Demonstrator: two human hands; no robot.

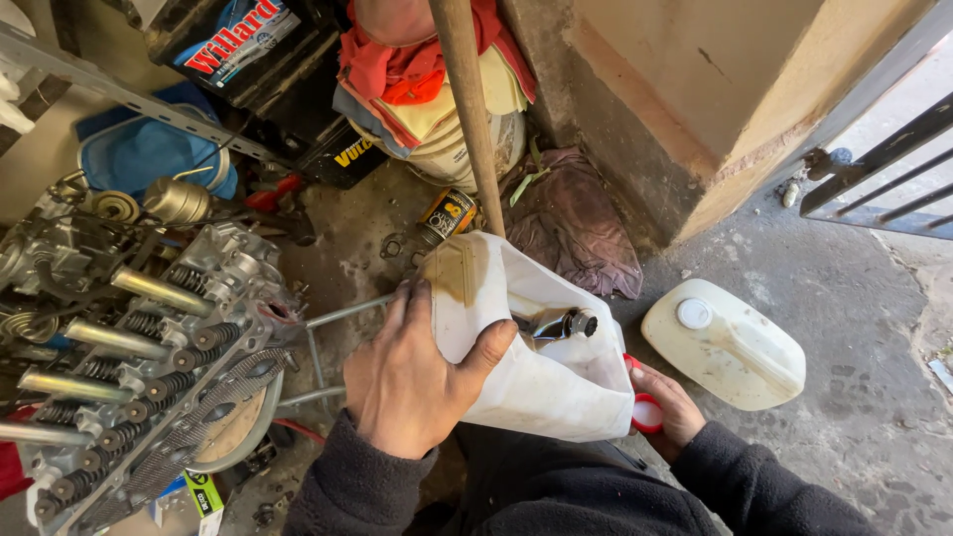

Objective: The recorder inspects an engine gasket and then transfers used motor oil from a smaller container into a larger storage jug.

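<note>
A cut-open white plastic container (pixel 541 367), stained brown along its upper edge, sits low in the middle of the view, just above the person's dark sleeves. Inside its opening lies a shiny metal part (pixel 556 323) with a small round end. The left hand (pixel 407 382) grips the container's left edge, thumb hooked over the rim into the opening and the other fingers curled tight around the outside wall. The right hand (pixel 667 407) is at the container's lower right corner, fingers closed around a red cap (pixel 647 413) with a white inside; most of that hand is hidden behind the container.

Just to the right, on the concrete floor (pixel 854 397), a cream plastic jug (pixel 725 342) lies on its side with a white cap on it, close to the container but apart from it. A wooden pole (pixel 470 109) rises from behind the container toward the top of the view. Beside its foot stands a small dark can (pixel 447 213), and a purplish rag (pixel 576 223) lies against the wall corner. To the left, a metal engine cylinder head (pixel 149 347) with valve springs fills the edge of the view, and folded cloths (pixel 427 79) in red and yellow are stacked at the top
</note>
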